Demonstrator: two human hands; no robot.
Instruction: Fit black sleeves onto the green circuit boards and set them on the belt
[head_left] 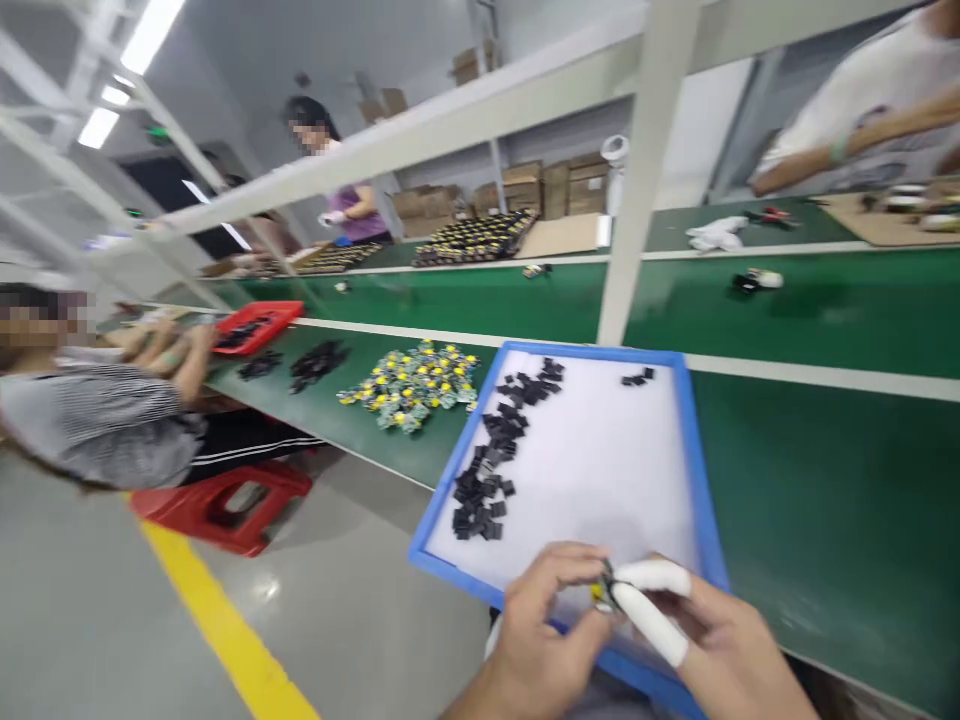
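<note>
My left hand (544, 630) and my right hand (709, 625) meet over the near edge of a blue-rimmed tray (703, 480). Pinched between the fingertips of both is a small circuit board (598, 592) with a yellow component. The fingers cover much of it, and a dark bit shows at the right fingertips. White finger cots sleeve the thumb and forefinger of my right hand; my left fingers are bare. Small black square pieces (474, 495) lie along the tray's left side, and a few black pieces (637, 378) sit at its far right corner.
Left of the tray is a pile of green circuit boards with yellow parts (412, 385). Beyond it are black parts (319, 365) and a red bin (281, 318). A co-worker (97, 420) sits at left. A white post (634, 200) rises behind the tray; assembled units (757, 280) lie on the green belt.
</note>
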